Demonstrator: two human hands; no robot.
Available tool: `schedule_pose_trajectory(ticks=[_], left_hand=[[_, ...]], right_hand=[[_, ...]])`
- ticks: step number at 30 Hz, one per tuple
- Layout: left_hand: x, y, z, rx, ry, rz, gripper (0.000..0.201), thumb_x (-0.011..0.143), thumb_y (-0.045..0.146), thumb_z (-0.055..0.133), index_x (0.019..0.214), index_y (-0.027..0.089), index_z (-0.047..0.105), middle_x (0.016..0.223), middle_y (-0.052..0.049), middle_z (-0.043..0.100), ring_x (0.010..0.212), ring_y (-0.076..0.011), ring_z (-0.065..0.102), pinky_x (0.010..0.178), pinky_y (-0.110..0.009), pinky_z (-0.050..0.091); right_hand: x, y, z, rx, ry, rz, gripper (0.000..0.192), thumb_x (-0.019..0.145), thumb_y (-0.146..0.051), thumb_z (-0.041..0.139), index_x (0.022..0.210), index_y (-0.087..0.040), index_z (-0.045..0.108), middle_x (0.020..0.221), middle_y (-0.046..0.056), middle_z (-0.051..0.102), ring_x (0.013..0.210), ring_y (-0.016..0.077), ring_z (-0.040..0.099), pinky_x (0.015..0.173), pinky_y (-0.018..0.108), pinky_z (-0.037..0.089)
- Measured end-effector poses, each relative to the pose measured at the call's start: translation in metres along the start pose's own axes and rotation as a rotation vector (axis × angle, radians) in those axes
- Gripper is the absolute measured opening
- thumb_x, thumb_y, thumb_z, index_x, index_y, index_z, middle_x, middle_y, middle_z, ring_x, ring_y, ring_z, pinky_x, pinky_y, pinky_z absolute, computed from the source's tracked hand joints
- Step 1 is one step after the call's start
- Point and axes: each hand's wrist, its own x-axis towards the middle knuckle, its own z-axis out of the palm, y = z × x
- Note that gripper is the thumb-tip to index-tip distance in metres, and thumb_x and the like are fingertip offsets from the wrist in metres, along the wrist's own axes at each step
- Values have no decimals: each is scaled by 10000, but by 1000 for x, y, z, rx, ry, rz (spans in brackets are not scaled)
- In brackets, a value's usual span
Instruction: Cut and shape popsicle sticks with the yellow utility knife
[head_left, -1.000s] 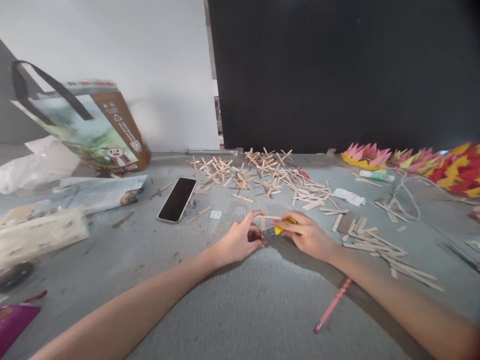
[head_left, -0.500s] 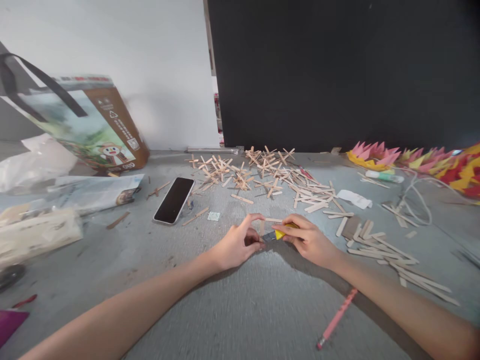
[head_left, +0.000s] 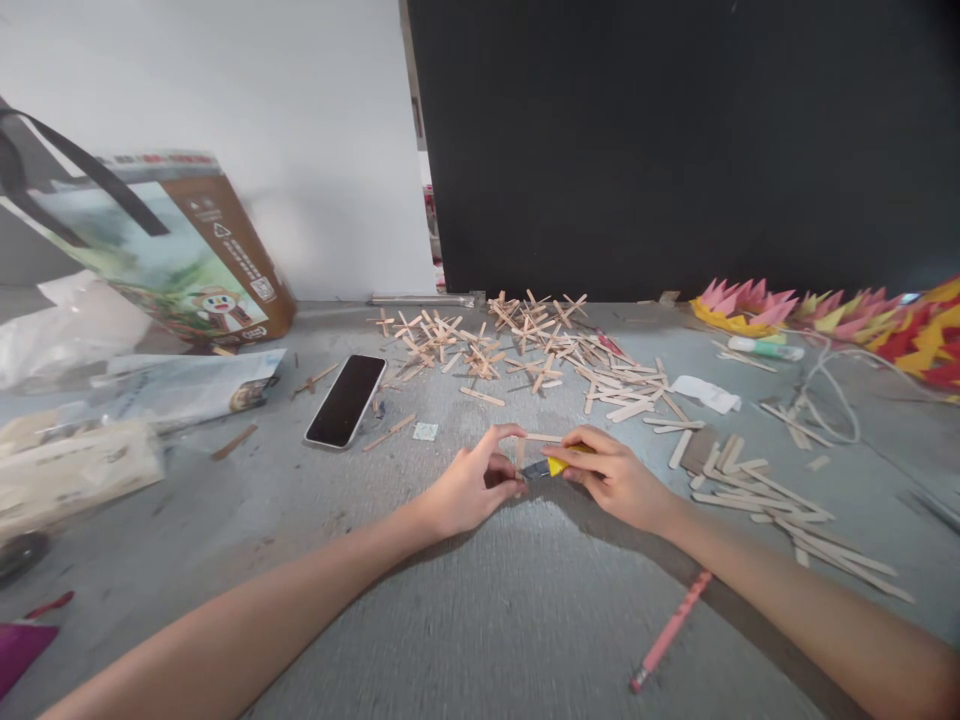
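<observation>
My left hand (head_left: 472, 483) is closed, its thumb and fingers gripping a small wooden craft stick (head_left: 519, 455). In my right hand (head_left: 619, 478) is a yellow utility knife (head_left: 556, 466), its grey blade end pointing left at the stick by my left fingertips. Another pale craft stick (head_left: 541, 437) lies just beyond the knife, between the two hands. Part of the knife's handle is hidden under my right fingers.
Crossed craft sticks (head_left: 480, 345) are heaped behind my hands, and loose sticks (head_left: 780, 510) lie to the right. A phone (head_left: 346, 400) rests left of centre. Near my right forearm is a pink pencil (head_left: 671, 630). A carrier bag (head_left: 172, 250) stands at the back left.
The whole view has shifted slightly. Both hands keep their hold, with the knife still against the stick; no other clear change.
</observation>
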Motion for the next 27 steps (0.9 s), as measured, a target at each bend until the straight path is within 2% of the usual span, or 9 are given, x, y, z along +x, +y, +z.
schedule_pose_trajectory(ticks=[9, 27], left_hand=[[1, -2, 2, -52, 16, 17, 557, 939, 258, 678, 1406, 258, 375, 837, 11, 768, 858, -194, 729, 875, -345, 527], [0, -4, 1, -47, 7, 25, 538, 947, 222, 651, 1419, 242, 394, 877, -10, 797, 924, -195, 748, 943, -350, 513]], right_hand=[[-2, 2, 2, 14, -5, -2, 371, 1075, -231, 550, 1401, -326, 700, 1132, 101, 655, 1056, 242, 644, 912, 411, 567], [-3, 6, 6, 27, 15, -46, 441, 1074, -179, 539, 1464, -354, 642, 1132, 92, 644, 1020, 232, 644, 869, 388, 571]])
